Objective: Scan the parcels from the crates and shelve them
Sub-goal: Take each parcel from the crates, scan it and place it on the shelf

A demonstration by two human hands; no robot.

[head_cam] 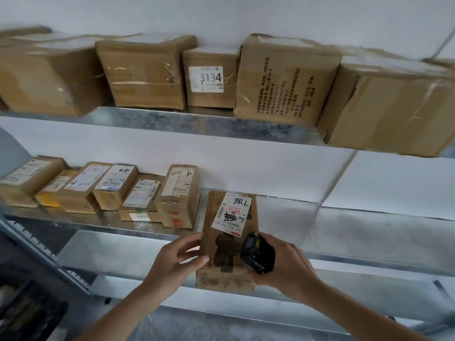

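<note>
On the middle shelf point(344, 217) we see a row of small boxes point(147, 195). Our left hand point(172, 262) pinches the flat parcel point(229, 242) by its left edge, half on that shelf. Our right hand point(288, 267), fingers curled, grips a black scanner point(257, 253) over it.

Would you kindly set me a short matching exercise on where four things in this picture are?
Things:
1. box labelled 3134
2. box labelled 7481
3. flat parcel
4. black scanner

Places:
A. in the right hand
B. upper shelf, between bigger boxes
C. held by the left hand, far end on the middle shelf
D. middle shelf, under another small box

Pairs: 1-B, 2-D, 3-C, 4-A
</note>
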